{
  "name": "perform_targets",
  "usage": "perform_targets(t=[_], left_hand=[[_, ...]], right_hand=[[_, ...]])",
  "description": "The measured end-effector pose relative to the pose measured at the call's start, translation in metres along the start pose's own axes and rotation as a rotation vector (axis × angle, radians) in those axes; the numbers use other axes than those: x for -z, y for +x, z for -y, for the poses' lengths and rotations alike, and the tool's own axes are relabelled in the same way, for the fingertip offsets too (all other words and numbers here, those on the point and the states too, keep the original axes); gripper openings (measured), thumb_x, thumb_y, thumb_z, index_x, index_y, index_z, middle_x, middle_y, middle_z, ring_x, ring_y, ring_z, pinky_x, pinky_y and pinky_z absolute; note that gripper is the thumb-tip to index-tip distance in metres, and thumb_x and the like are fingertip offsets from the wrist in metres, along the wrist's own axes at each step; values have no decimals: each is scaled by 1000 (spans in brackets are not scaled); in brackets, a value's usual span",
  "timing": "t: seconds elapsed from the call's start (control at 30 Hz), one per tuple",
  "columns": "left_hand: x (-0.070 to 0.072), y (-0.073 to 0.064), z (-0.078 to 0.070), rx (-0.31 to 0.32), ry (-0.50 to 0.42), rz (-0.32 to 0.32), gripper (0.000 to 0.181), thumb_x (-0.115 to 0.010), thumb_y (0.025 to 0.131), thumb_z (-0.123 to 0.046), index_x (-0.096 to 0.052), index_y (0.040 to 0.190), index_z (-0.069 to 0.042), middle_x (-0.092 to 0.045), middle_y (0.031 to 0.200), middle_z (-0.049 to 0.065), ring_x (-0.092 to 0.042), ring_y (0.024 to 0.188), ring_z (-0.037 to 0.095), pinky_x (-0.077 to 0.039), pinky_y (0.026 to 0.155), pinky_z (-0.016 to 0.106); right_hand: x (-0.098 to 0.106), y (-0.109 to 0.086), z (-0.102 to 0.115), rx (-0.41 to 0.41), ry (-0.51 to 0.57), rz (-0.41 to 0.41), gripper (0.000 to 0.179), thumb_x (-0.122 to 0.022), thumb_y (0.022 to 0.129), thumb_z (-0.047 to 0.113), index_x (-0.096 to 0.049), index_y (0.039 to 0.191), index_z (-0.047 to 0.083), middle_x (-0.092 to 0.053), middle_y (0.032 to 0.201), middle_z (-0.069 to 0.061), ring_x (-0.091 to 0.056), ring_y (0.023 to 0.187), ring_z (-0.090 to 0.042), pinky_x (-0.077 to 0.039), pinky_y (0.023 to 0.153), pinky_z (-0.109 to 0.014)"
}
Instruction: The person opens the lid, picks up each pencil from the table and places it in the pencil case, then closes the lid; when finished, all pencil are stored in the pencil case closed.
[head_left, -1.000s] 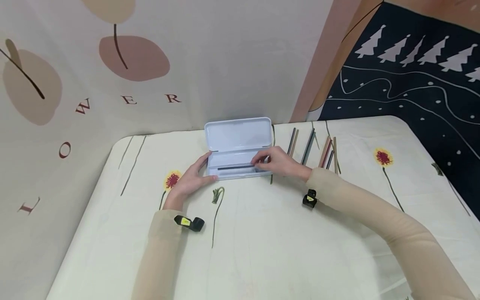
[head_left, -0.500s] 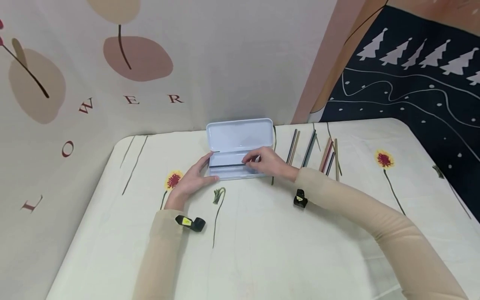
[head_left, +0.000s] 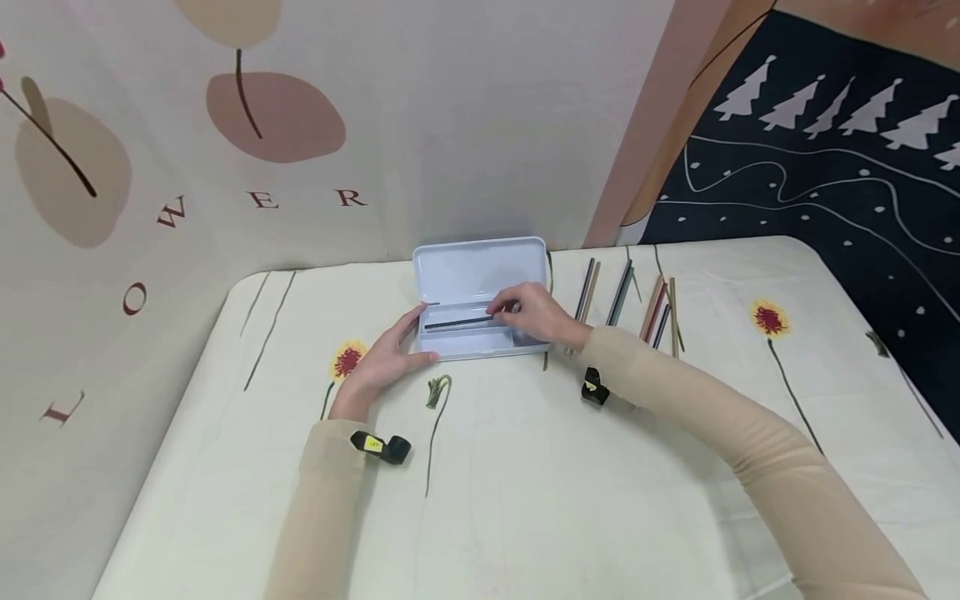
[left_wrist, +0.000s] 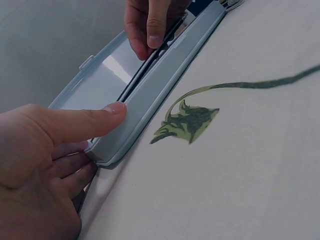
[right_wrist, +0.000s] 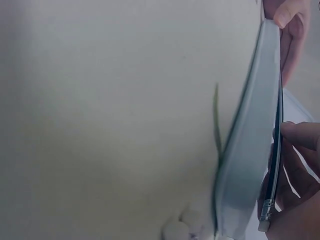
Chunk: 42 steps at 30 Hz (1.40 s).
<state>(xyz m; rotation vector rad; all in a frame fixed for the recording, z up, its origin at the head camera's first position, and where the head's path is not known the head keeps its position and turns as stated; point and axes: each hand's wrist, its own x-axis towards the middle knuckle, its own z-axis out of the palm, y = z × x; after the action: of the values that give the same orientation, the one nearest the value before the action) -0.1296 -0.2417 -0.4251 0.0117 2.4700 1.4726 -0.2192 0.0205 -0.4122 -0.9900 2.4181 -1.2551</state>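
Carefully, a right hand pinches a dark pencil between thumb and fingers over the open box at the center of the frame, while a left hand grips the box's lower-left corner, thumb on its front wall. The pencil's slight slant is the likeliest source of trouble: let go like this, it could settle across the divider, or its eraser, at the bottom right of the right wrist view, could catch on the rim. Should the left hand's hold slacken, a nudge might slide the box across the cloth. The right sleeve also passes close by the loose pencils right of center and could scatter them. Compared with half a second earlier, the pencil sits higher in the head view and tilts up toward the right, the right hand has shifted up with it, and the left hand is unmoved.
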Motion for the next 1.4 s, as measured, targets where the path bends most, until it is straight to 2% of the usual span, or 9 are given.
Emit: perform_targets(t=[0.57, 0.77, 1.17, 1.4], left_hand=[[-1, -2, 0, -10, 2, -1, 87, -74, 84, -15, -23, 155, -17, -19, 159, 12, -9, 145, 29, -5, 116, 49], [-1, -1, 0, -8, -1, -5, 88, -74, 84, -15, -23, 155, -18, -20, 158, 11, -9, 145, 29, -4, 116, 50], [0, -1, -1, -1, -8, 3, 88, -74, 84, -15, -23, 155, -18, -19, 159, 10, -8, 145, 29, -6, 116, 49], [0, -2, -1, 2, 3, 0, 87, -74, 84, -15, -24, 155, -18, -19, 159, 9, -8, 145, 28, -6, 116, 49]], right_hand=[[-4, -4, -9, -83, 99, 10, 14, -66, 88, -1, -73, 99, -2, -71, 97, -9, -63, 86, -18, -52, 77, -28], [5, -6, -7, -95, 128, -12, 14, -66, 88, 0, -74, 99, -2, -71, 98, -9, -63, 86, -19, -51, 78, -29], [30, -18, -13, -127, 107, -50, 15, -66, 89, 3, -74, 101, -2, -71, 97, -8, -62, 85, -19, -50, 73, -29], [44, -28, -21, -109, 93, -72, 15, -65, 89, 0, -72, 101, -5, -71, 96, -11, -62, 84, -21, -49, 70, -26]])
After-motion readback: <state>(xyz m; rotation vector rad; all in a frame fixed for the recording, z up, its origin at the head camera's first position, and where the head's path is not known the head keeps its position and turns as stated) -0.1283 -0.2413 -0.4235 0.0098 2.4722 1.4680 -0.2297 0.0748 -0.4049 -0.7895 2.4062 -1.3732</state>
